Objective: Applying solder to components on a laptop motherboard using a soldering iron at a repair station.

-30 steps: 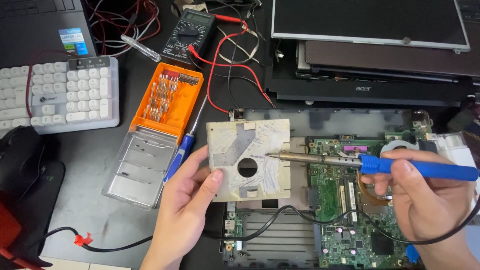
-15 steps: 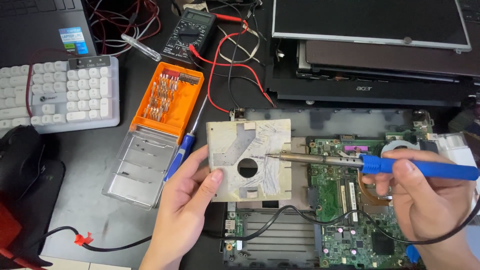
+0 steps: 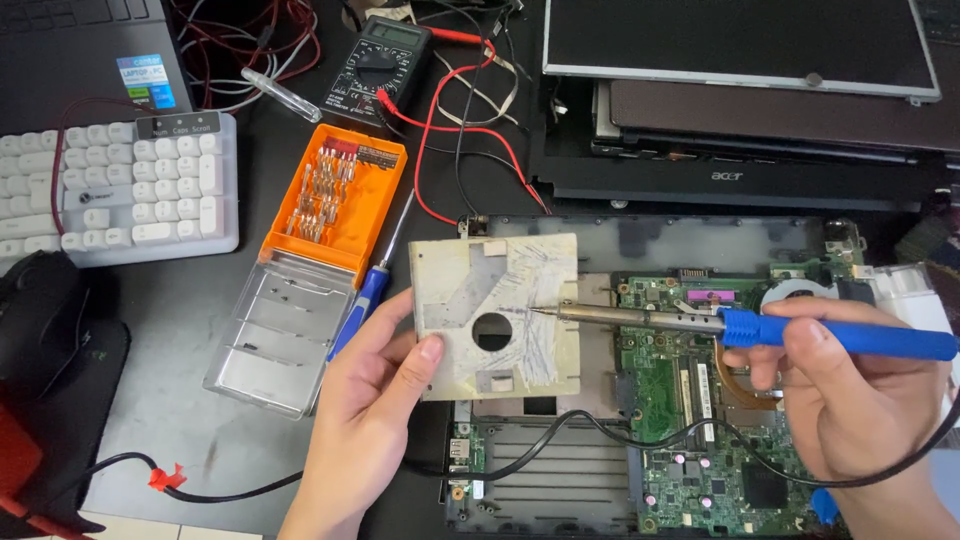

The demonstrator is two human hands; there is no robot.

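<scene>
My left hand (image 3: 375,400) grips the lower left corner of a worn, pale square plate (image 3: 495,310) with a round hole in its middle, held over an opened laptop base. My right hand (image 3: 850,400) holds a blue-handled soldering iron (image 3: 760,328) like a pen. Its metal tip rests on the plate just right of the hole. A black cord runs from the iron down across the green motherboard (image 3: 690,420).
An orange screwdriver-bit case (image 3: 335,195) with a clear lid lies to the left, a blue-handled screwdriver (image 3: 365,300) beside it. A white keyboard (image 3: 110,185), a black mouse (image 3: 40,320), a multimeter (image 3: 375,65) with red leads and a detached laptop screen (image 3: 735,45) surround the work.
</scene>
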